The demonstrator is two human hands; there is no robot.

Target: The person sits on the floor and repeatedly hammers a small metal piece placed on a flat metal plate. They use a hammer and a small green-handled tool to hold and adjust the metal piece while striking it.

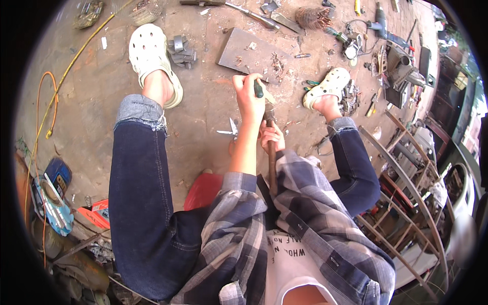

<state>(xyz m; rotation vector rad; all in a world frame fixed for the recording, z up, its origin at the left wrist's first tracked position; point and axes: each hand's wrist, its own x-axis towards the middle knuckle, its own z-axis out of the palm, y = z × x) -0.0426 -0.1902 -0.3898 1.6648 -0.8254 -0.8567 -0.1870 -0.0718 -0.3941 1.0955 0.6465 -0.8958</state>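
Observation:
My left hand (248, 99) is closed around a green-handled tool (258, 90). A pale, flat piece beside the handle lies by the top of a long brown rod (272, 170); I cannot tell whether it belongs to the tool. Lower down, my right hand (272, 136) wraps its fingers around that rod, whose near end reaches back toward my body. Just beyond my left hand lies a dark flat plate (249, 53) with scraps and shavings on it. An opened folding multi-blade tool (230, 128) rests on the ground left of my hands.
Left of the plate sit dark metal pieces (182, 52). A hammer-like tool (239, 10) lies at the far side. Power tools (378, 25) and metal parts crowd the right, with a rusty metal frame (406, 188) nearer. An orange cord (51, 79) curls at left; a red seat (203, 190) shows beneath me.

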